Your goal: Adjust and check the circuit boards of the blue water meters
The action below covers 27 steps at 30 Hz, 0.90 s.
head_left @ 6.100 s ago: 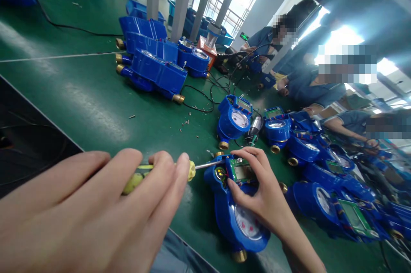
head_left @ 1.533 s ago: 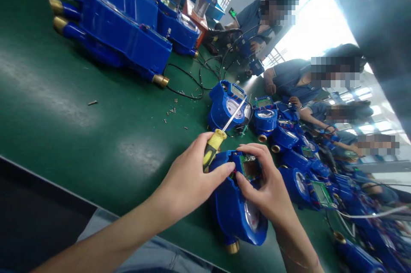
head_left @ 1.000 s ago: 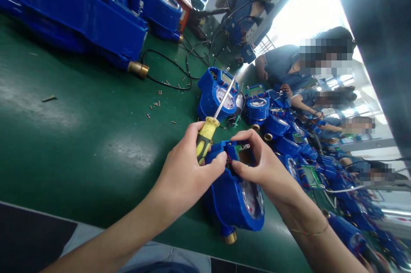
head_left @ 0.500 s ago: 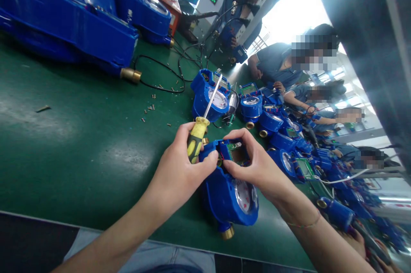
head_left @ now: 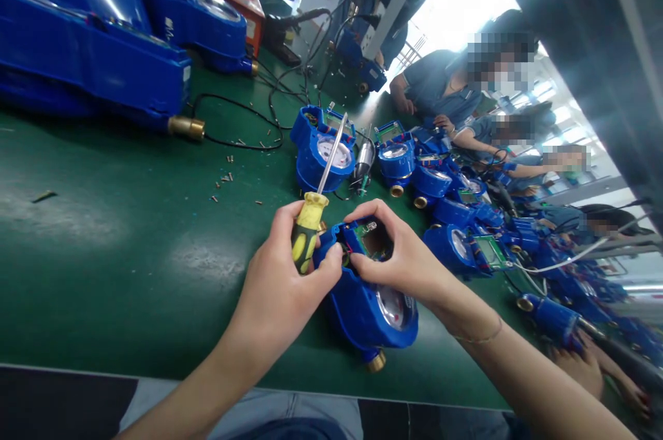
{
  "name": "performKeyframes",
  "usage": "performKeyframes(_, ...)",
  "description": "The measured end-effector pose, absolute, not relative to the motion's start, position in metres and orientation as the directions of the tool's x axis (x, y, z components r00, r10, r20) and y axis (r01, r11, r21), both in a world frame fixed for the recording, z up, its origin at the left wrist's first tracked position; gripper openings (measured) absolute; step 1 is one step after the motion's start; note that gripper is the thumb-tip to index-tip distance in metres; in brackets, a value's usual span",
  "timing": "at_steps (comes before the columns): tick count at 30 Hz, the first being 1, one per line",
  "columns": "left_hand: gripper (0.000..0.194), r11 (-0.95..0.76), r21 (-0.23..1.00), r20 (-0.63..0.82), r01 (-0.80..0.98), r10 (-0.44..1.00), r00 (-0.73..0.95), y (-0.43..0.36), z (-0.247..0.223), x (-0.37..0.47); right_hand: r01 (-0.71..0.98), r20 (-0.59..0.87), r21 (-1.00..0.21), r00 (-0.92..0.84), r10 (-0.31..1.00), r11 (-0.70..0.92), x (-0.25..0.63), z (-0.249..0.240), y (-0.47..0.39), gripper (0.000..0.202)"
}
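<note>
My left hand [head_left: 282, 267] is closed round the yellow and black handle of a screwdriver [head_left: 309, 226], whose shaft points up and away. Its thumb also rests at the open compartment of a blue water meter [head_left: 352, 309]. With thumb and fingers, my right hand [head_left: 398, 246] grips the display module [head_left: 377, 241] with its green circuit board at the top of that meter. The meter's round dial [head_left: 392, 307] faces up, and a brass fitting [head_left: 376, 360] sticks out toward me. Fingertips of both hands are partly hidden behind the housing.
Just beyond stands another blue meter [head_left: 325, 153], beside a silver electric screwdriver [head_left: 364, 160]. Small screws [head_left: 225, 177] lie scattered on the green table [head_left: 129, 267]. Large blue housings [head_left: 93, 67] and a black cable [head_left: 228, 143] are at left. Several meters and co-workers [head_left: 440, 88] line the right.
The view has shifted slightly, so the background meters sit further left. Both hands keep their hold on the screwdriver and the display module, with little visible movement.
</note>
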State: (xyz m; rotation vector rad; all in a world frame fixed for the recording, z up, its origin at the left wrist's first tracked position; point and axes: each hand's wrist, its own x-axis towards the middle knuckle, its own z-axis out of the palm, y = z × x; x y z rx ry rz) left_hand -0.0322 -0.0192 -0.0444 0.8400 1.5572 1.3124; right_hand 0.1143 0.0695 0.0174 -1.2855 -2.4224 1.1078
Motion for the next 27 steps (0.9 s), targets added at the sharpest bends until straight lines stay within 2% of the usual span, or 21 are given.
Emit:
performKeyframes(4,0.048,0.214,0.975,-0.224,-0.068,0.908,-0.353,-0.021,-0.044,-0.034,0.458,-0.176,-0.869,-0.641,0.747,0.187,0.136,0.025,0.077,0.041)
performKeyframes(6,0.047,0.21,0.975,-0.224,-0.079,0.911,-0.346,-0.023,-0.045,-0.034,0.398,-0.143,-0.905,-0.617,0.774,0.15,0.148,0.027,0.077,0.042)
performKeyframes(13,0.044,0.166,0.981,-0.19,-0.097,0.914,-0.36,-0.023,-0.059,-0.03,0.385,-0.228,-0.922,-0.643,0.731,0.05,0.166,0.019,0.061,0.059)
performKeyframes(19,0.047,0.126,0.988,-0.152,-0.09,0.902,-0.404,-0.022,-0.07,-0.03,0.294,-0.176,-0.955,-0.675,0.717,0.042,0.17,0.006,0.059,0.062)
performKeyframes(23,0.05,0.124,0.978,-0.182,-0.166,0.894,-0.41,-0.023,-0.071,-0.03,0.229,-0.145,-0.973,-0.662,0.735,0.014,0.172,-0.006,0.056,0.063)
performKeyframes(27,0.052,0.117,0.964,-0.207,-0.237,0.894,-0.397,-0.024,-0.07,-0.029,0.086,-0.109,-0.994,-0.658,0.745,-0.069,0.173,-0.02,0.052,0.065)
